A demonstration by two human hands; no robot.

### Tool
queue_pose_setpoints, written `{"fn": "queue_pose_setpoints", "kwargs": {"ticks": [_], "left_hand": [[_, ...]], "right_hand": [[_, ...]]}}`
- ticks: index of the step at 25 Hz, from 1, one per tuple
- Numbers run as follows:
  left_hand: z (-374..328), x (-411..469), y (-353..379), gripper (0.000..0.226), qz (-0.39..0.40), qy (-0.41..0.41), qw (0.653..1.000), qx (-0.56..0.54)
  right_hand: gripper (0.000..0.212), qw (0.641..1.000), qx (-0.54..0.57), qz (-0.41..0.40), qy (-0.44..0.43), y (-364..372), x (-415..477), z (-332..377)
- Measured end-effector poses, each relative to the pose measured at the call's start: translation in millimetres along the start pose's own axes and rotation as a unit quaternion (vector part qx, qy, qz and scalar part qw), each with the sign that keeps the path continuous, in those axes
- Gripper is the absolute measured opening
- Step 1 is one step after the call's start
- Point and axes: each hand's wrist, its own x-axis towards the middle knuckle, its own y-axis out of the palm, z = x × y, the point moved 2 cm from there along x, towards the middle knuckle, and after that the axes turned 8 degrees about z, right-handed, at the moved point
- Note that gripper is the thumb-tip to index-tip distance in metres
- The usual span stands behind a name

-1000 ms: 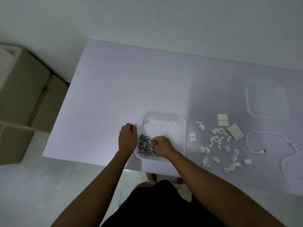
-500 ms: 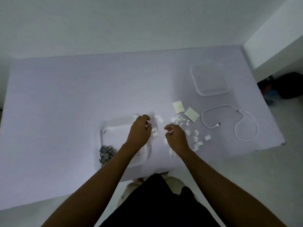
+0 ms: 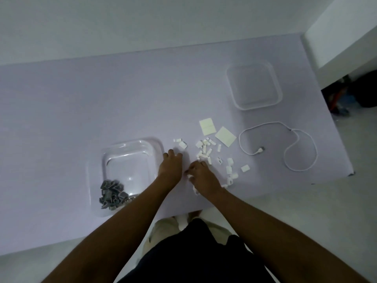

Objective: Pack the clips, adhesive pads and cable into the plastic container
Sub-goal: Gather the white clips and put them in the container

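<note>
The clear plastic container (image 3: pixel 130 158) stands near the table's front edge, with a heap of grey clips (image 3: pixel 112 194) in its near-left corner. My left hand (image 3: pixel 171 167) lies palm down just right of its rim, fingers bent onto the table, hiding what is under them. My right hand (image 3: pixel 203 177) is beside it, its fingertips pinched on small white clips (image 3: pixel 188 174). More white clips (image 3: pixel 206 150) lie scattered to the right. Two pale adhesive pads (image 3: pixel 207 126) (image 3: pixel 225 136) lie behind them. The white cable (image 3: pixel 285 148) is looped at the far right.
A clear lid (image 3: pixel 254 86) lies at the back right of the lilac table (image 3: pixel 81 111). The table's right edge is just past the cable, with dark clutter (image 3: pixel 353 94) on the floor beyond. My dark-clothed body is at the front edge.
Both hands have left the grey clips in the container and moved right to the white clips. The view has swung right, so the container now sits to the left.
</note>
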Motion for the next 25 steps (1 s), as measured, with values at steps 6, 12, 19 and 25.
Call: {"fn": "queue_pose_setpoints", "kwargs": {"ticks": [6, 12, 19, 25], "left_hand": [[-5.4, 12.5, 6.2, 0.027, -0.019, -0.045, 0.999, -0.008], [-11.9, 15.1, 16.0, 0.032, -0.069, -0.065, 0.993, -0.074], [-16.2, 14.8, 20.0, 0.028, -0.125, -0.059, 0.986, -0.098], [-14.2, 12.6, 26.5, 0.022, -0.139, -0.067, 0.981, -0.117]], "right_hand": [[0.034, 0.999, -0.035, -0.014, -0.038, -11.7, 4.6, -21.2], [0.037, 0.995, -0.081, -0.023, -0.052, -20.8, 6.5, -30.4], [0.025, 0.994, -0.082, -0.053, -0.049, -25.5, 4.9, -47.2], [0.027, 0.995, -0.079, -0.024, -0.061, -21.1, 9.3, -51.3]]}}
